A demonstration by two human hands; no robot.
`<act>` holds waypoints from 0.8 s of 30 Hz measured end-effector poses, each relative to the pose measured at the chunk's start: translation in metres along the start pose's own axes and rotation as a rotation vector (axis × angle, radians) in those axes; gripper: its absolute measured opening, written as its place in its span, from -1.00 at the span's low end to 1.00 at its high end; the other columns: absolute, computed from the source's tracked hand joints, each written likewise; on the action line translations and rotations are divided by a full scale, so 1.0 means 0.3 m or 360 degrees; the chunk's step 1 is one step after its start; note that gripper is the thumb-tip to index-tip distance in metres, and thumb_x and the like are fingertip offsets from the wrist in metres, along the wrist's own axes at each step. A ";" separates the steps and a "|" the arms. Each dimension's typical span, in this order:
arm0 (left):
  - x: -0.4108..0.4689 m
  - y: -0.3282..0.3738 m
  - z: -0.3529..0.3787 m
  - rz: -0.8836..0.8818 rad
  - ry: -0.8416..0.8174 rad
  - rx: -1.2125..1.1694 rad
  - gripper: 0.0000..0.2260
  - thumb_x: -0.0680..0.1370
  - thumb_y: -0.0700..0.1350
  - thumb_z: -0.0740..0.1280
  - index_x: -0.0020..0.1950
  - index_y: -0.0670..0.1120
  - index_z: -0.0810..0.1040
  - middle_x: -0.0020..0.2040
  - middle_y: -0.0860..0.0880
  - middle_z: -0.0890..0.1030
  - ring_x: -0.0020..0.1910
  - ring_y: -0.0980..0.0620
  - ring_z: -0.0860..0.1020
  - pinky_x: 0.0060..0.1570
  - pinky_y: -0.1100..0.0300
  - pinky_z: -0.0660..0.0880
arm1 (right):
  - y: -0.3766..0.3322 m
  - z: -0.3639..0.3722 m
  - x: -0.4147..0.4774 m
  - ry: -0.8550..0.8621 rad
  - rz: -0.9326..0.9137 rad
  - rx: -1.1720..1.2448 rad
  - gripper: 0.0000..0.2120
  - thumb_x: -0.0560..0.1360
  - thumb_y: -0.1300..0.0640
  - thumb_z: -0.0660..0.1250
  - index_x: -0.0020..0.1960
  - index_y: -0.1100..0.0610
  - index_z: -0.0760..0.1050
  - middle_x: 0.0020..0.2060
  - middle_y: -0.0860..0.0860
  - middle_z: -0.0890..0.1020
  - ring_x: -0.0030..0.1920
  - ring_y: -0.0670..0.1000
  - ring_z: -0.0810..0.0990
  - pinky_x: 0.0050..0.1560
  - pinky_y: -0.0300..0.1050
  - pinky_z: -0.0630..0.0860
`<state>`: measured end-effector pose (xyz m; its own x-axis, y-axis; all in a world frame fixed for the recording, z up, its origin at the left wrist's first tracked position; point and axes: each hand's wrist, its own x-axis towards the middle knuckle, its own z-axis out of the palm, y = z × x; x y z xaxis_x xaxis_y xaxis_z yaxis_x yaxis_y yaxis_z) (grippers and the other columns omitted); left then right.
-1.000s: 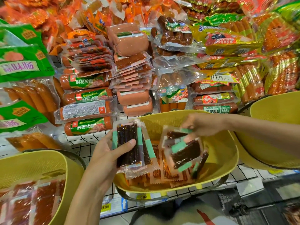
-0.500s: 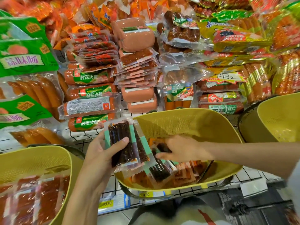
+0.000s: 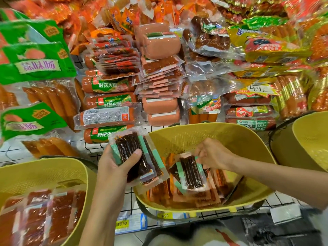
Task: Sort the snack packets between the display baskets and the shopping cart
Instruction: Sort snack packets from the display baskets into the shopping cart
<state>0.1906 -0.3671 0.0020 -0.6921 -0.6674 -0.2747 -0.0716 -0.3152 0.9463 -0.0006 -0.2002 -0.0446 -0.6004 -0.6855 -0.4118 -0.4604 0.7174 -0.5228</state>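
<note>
Packet (image 3: 191, 173) in play: dark sticks in clear wrap, green side strips. Right hand (image 3: 213, 155) pinches its far short edge, fingers curled down onto it. The packet runs from that hand toward the person. Its near end is on or just over the orange packets (image 3: 159, 192) in the middle basket (image 3: 204, 129); contact not clear.

Left hand (image 3: 113, 167) grips a stack (image 3: 136, 157) of the same dark packets, thumb clamped across the top face, fingers hidden underneath. Stack sits over the near-left rim of the middle basket.

Key geometry: packet lies just right of the stack, close but apart. Both long axes run away from the person, near parallel; the stack leans a bit more, far end to the left. Right hand is the nearer one, it has the packet. Left hand only needs to receive.

Judgement: the step is picking dark packets out from among the orange ones. Likely next move is a short carry leftward to lay the packet on the stack, with little rotation needed. Left thumb would have to lift to let it in. Risk: slick wrap, and the stack fans out at its near end.

Left basket (image 3: 44, 173), beyond the left hand, holds red packets (image 3: 39, 219). Right basket (image 3: 310, 139) is past the right arm. Cart not identifiable; only blurred dark mesh below the right arm.
</note>
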 end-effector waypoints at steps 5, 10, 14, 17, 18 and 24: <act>-0.005 -0.002 -0.002 -0.0020 -0.0040 0.0017 -0.64 0.41 -0.18 0.42 0.19 0.01 0.52 -0.01 -0.04 0.70 -0.09 -0.06 0.70 -0.32 0.10 0.61 | 0.001 -0.025 0.005 0.0056 0.0153 0.0074 -0.78 0.49 0.42 0.24 -0.20 0.20 0.59 -0.35 -0.07 0.58 -0.37 -0.14 0.60 -0.35 -0.30 0.56; -0.013 -0.003 -0.003 -0.0007 -0.0037 0.0044 -0.63 0.38 -0.14 0.43 0.17 0.03 0.53 -0.01 -0.04 0.70 -0.09 -0.07 0.70 -0.30 0.06 0.61 | -0.006 -0.051 -0.034 0.0461 -0.0015 -0.0235 -0.83 0.51 0.33 0.29 -0.11 0.17 0.64 -0.23 -0.07 0.66 -0.37 -0.15 0.53 -0.22 -0.25 0.56; -0.015 -0.005 0.010 0.0008 -0.0041 0.0040 -0.68 0.45 -0.21 0.40 0.17 0.02 0.52 0.00 -0.02 0.70 -0.07 -0.05 0.69 -0.26 0.06 0.63 | -0.032 -0.105 -0.080 0.0524 -0.0295 0.0243 -0.83 0.59 0.25 0.20 -0.14 0.21 0.50 -0.32 -0.11 0.51 -0.29 -0.20 0.47 -0.26 -0.39 0.46; -0.014 -0.001 0.040 0.0056 -0.0078 0.0056 -0.67 0.48 -0.25 0.38 0.19 0.02 0.50 0.01 0.00 0.69 -0.04 -0.02 0.68 -0.21 0.08 0.64 | -0.092 -0.143 -0.124 0.0564 -0.0331 0.0769 -0.79 0.61 0.16 0.16 -0.10 0.28 0.43 -0.35 0.05 0.48 -0.37 -0.13 0.48 -0.34 -0.22 0.52; -0.015 -0.002 0.054 0.0067 -0.0091 0.0055 -0.68 0.49 -0.27 0.38 0.19 0.01 0.50 0.00 0.01 0.69 -0.04 -0.01 0.68 -0.21 0.10 0.64 | -0.122 -0.145 -0.136 0.0557 -0.0336 0.0903 -0.78 0.61 0.15 0.16 -0.09 0.28 0.44 -0.32 0.08 0.53 -0.37 -0.13 0.52 -0.38 -0.26 0.51; -0.032 -0.008 0.129 -0.0089 -0.0228 -0.0090 -0.78 0.55 -0.15 0.30 0.19 -0.05 0.52 -0.03 -0.03 0.70 -0.12 0.03 0.69 -0.38 0.17 0.59 | -0.302 -0.065 -0.145 0.0495 -0.0402 0.1068 -0.87 0.61 0.18 0.16 -0.06 0.19 0.43 -0.28 0.01 0.55 -0.43 -0.25 0.52 -0.51 -0.43 0.39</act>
<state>0.1697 -0.3339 0.0090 -0.7837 -0.5460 -0.2961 -0.0756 -0.3894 0.9180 0.0546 -0.2330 0.0353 -0.7316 -0.6804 -0.0441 -0.1730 0.2478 -0.9532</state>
